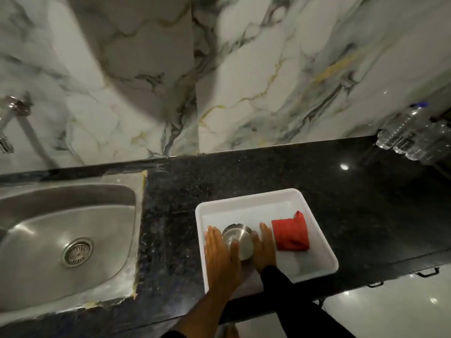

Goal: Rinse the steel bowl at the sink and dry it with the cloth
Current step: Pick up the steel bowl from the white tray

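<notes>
A small steel bowl [238, 237] lies in a white plastic tray [246, 200] on the black counter, tilted towards me. My left hand [219, 254] rests flat against its left side, thumb on the rim. Pressed against the bowl's right side is my right hand [264, 247], fingers straight. A folded red cloth [290, 232] sits in the same tray, just right of my right hand. The steel sink [48, 240] with its round drain [77, 252] is set into the counter at the left. Part of the tap [9, 118] shows on the wall at far left.
The black granite counter [292, 172] runs along a marble wall. Several clear plastic bottles [412, 135] stand at the back right corner. Cabinet handles [427, 273] show under the counter's front edge at the right.
</notes>
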